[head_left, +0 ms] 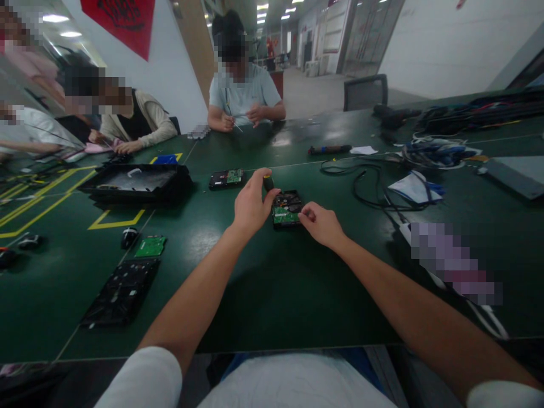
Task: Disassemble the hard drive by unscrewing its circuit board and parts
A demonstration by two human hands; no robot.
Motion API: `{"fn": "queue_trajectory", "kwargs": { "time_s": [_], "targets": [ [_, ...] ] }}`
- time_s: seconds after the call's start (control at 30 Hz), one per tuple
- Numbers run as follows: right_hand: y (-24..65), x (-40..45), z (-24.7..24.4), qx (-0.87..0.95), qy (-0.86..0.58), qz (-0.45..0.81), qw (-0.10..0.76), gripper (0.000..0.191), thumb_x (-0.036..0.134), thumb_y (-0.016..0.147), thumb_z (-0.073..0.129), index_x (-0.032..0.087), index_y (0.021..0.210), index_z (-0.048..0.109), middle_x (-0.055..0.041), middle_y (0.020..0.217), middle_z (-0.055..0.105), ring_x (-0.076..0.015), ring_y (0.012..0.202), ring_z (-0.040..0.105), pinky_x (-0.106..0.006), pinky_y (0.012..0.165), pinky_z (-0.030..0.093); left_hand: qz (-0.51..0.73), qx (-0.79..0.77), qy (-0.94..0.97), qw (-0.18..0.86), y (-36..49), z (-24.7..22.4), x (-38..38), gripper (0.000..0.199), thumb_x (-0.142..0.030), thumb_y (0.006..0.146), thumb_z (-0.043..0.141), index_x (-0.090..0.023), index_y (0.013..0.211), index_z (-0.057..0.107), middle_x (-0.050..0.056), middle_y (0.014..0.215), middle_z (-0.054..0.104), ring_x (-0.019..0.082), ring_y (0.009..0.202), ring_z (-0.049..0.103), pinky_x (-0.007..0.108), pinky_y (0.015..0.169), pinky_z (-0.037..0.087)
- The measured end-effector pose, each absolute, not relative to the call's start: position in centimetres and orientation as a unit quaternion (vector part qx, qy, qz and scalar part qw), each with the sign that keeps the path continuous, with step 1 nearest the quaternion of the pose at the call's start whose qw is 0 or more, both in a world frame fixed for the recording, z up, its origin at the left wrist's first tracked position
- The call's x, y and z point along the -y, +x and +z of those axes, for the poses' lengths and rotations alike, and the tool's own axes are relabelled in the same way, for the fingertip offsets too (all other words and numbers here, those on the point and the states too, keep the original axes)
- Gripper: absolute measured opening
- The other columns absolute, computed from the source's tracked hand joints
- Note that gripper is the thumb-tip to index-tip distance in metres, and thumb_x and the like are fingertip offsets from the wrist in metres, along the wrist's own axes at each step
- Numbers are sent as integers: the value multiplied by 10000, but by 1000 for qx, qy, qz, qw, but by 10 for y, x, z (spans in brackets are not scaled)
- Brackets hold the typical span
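A hard drive (pixel 292 202) with a green circuit board lies on the green table before me. My left hand (pixel 254 203) is at its left side, thumb and fingers closed around a screwdriver (pixel 267 182) with a black and yellow handle. The tool's tip is hidden. At the drive's right edge, the bent fingers of my right hand (pixel 322 222) are pinched against it near the board's corner. Any small item between those fingertips cannot be made out. A second hard drive (pixel 226 178) rests on the table beyond my left hand.
To the left are a black tray (pixel 135 184), a loose green circuit board (pixel 150 246) and a black plastic panel (pixel 121 292). Black cable (pixel 361 190), a face mask (pixel 414 187) and a power strip (pixel 429 255) lie right. Another person (pixel 244 93) sits opposite.
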State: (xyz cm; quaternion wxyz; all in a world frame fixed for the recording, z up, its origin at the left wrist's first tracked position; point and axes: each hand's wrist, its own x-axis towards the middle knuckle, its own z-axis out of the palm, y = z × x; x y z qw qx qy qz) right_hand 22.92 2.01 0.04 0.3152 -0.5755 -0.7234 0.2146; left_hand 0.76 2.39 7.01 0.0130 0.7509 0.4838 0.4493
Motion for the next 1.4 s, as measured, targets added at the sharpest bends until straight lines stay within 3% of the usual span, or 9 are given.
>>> {"fn": "queue_trajectory", "kwargs": {
  "time_s": [0.2, 0.4, 0.53, 0.67, 0.83, 1.1, 1.27, 1.4],
  "targets": [
    [230, -21, -2, 726, -570, 212, 322, 93, 322, 962, 625, 241, 918, 635, 14, 711, 638, -179, 678, 591, -294, 665, 380, 440, -477, 761, -10, 8, 68, -23, 404, -158, 1004, 610, -260, 1393, 577, 112, 1382, 679, 269, 1259, 679, 457, 1071, 570],
    [229, -20, 2, 725, -572, 221, 315, 111, 341, 974, 613, 248, 917, 636, 17, 698, 638, -180, 657, 588, -301, 655, 380, 458, -500, 735, 18, 9, 63, -26, 487, -305, 939, 784, -257, 1347, 522, 111, 1339, 724, 287, 1212, 734, 429, 977, 601],
    [229, -18, 4, 721, -572, 230, 318, 101, 329, 974, 609, 247, 920, 635, 19, 698, 646, -177, 650, 586, -302, 652, 387, 464, -496, 734, 24, 9, 67, -24, 410, -290, 954, 766, -257, 1285, 525, 92, 1279, 744, 258, 1146, 749, 385, 919, 606],
    [229, -17, 5, 721, -575, 230, 312, 103, 329, 976, 615, 242, 924, 630, 19, 708, 649, -172, 650, 585, -300, 646, 381, 448, -490, 747, -27, 8, 71, -22, 301, -236, 998, 671, -248, 1292, 608, 101, 1297, 712, 249, 1163, 717, 396, 975, 597],
    [229, -19, 3, 724, -572, 227, 313, 101, 334, 974, 611, 244, 938, 637, 15, 725, 657, -176, 674, 603, -296, 663, 386, 439, -488, 754, -33, 8, 68, -23, 394, -166, 1020, 569, -271, 1398, 611, 103, 1387, 710, 265, 1268, 691, 429, 1050, 578],
    [229, -20, 1, 724, -569, 228, 317, 111, 339, 976, 608, 248, 918, 630, 19, 707, 644, -179, 664, 591, -302, 654, 381, 457, -507, 730, 28, 7, 63, -28, 441, -334, 957, 759, -264, 1332, 539, 102, 1304, 755, 265, 1117, 770, 354, 833, 614],
    [229, -19, 2, 720, -572, 228, 320, 97, 323, 972, 623, 246, 913, 626, 25, 700, 634, -175, 663, 596, -303, 662, 393, 455, -501, 736, 21, 7, 67, -26, 350, -295, 976, 726, -262, 1282, 559, 85, 1242, 758, 236, 1058, 758, 343, 822, 611],
    [229, -20, 1, 721, -574, 233, 310, 95, 324, 984, 609, 250, 927, 624, 31, 697, 630, -173, 650, 593, -299, 645, 386, 449, -487, 749, -21, 7, 72, -23, 309, -261, 990, 687, -243, 1294, 634, 108, 1290, 707, 256, 1146, 709, 364, 879, 617]
  ]
}}
